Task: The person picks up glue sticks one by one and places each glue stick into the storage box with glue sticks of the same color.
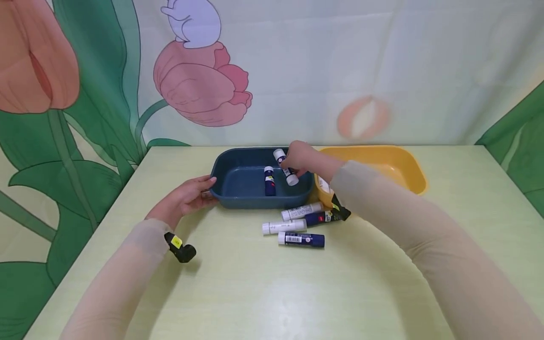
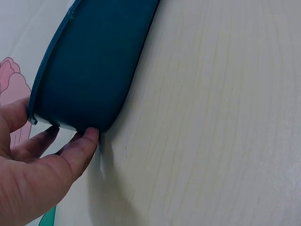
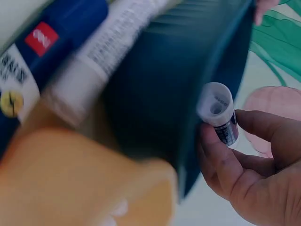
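Observation:
My right hand (image 1: 301,157) pinches a white-capped glue stick (image 1: 291,178) tilted over the right part of the dark blue plastic basin (image 1: 255,203). In the right wrist view, thumb and fingers hold that stick by its sides, its hollow white end facing the camera. Another glue stick (image 1: 269,184), navy with a white end, lies inside the basin. My left hand (image 1: 187,196) holds the basin's left end. The left wrist view has the thumb at the rim and the other fingertips low against the outer wall.
Several glue sticks lie in front of the basins: a navy one (image 1: 303,240), a white one (image 1: 284,227), another white one (image 1: 302,211) and a dark one (image 1: 316,217). A yellow basin (image 1: 410,172) stands at right, partly behind my right forearm. A printed curtain (image 1: 297,94) hangs behind.

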A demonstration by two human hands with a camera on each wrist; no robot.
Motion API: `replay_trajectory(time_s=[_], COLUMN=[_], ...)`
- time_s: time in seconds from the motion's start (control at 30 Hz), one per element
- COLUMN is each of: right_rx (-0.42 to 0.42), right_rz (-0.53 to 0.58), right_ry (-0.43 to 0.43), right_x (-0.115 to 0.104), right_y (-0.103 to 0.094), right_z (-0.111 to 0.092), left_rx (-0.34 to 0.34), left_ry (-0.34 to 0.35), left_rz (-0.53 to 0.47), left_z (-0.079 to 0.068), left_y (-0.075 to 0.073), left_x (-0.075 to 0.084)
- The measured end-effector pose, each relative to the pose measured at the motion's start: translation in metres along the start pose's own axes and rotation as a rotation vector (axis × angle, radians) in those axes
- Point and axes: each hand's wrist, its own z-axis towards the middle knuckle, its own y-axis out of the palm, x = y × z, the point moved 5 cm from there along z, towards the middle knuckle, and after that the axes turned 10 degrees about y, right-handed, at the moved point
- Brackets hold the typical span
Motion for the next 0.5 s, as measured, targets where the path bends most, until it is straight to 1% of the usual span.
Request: replay_trajectory(time_s=[0.07,0.1,0.13,0.3,0.43,0.5], right_rx=[0.001,-0.002,-0.005,-0.028,-0.048,-0.060], right_rz=[-0.004,-0.010,-0.007,-0.006,-0.017,0.001], right_ry=[0.024,0.050,0.062,0.101,0.115,0.121], right_x=[0.000,-0.001,-0.001,-0.001,-0.001,-0.001], right_y=[0.009,0.012,0.016,0.027,0.035,0.039], right_z=[0.009,0.006,0.009,0.015,0.016,0.017], left_rx=[0.007,0.011,0.020,0.046,0.057,0.058], left_ry=[-0.003,-0.006,-0.015,-0.041,-0.048,-0.049], left_rz=[0.014,0.021,0.053,0.030,0.024,0.032], left_z=[-0.002,-0.003,-0.005,-0.011,-0.010,-0.009], left_y=[0.001,0.002,0.005,0.012,0.013,0.012], left_x=[0.001,0.002,0.004,0.010,0.010,0.009])
